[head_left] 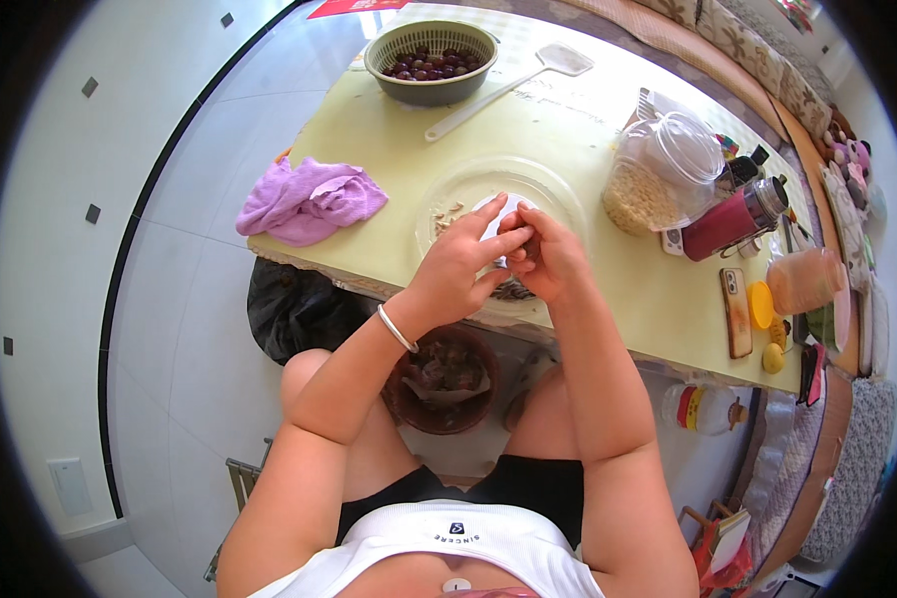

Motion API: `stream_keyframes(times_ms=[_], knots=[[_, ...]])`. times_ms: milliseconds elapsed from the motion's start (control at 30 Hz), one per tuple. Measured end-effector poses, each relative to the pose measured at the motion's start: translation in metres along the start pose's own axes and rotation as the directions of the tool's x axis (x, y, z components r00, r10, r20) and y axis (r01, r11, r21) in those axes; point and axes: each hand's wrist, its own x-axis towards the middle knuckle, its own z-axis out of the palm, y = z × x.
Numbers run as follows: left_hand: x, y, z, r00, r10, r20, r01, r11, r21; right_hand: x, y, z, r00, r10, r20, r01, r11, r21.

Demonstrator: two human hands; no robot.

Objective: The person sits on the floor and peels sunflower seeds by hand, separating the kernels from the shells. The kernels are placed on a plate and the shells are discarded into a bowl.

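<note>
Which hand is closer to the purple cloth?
Left. The left hand is to the right of the purple cloth; the right hand is farther right.

On my feed I take the plate (pixel 447 187) on the table (pixel 369 130) as dial centre: cloth (pixel 309 202) between nine and ten, basin (pixel 434 93) holding fruit (pixel 434 66) at eleven, long-handled tool (pixel 503 94) at twelve, tub (pixel 643 196) at two, flask (pixel 723 224) at three, phone (pixel 736 312) nearing four; bucket (pixel 444 424) on the floor toward seven.

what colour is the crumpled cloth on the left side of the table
The cloth is light purple, seen best in the head view.
</note>
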Motion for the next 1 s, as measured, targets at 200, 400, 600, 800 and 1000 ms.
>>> stream_keyframes(times_ms=[200,400,600,800,1000], knots=[[-0.003,-0.004,0.002,0.994,-0.085,-0.070,0.081,0.995,-0.064,0.002,-0.018,-0.018,0.982,-0.186,0.024,0.170,0.938,0.303],[-0.010,0.001,0.010,0.992,-0.070,0.106,0.060,0.994,0.097,-0.009,-0.038,-0.030,0.953,-0.298,-0.045,0.294,0.884,0.365],[-0.006,-0.008,-0.001,0.973,-0.174,0.148,0.143,0.970,0.198,-0.009,-0.036,-0.027,0.945,-0.266,-0.191,0.294,0.945,0.143],[-0.006,-0.025,-0.023,0.961,-0.246,0.129,0.212,0.949,0.232,-0.007,-0.030,-0.024,0.959,-0.246,-0.143,0.256,0.965,0.059],[-0.008,-0.027,-0.012,0.967,-0.253,0.041,0.221,0.904,0.366,-0.001,-0.020,-0.014,0.963,-0.208,-0.174,0.206,0.978,-0.027]])
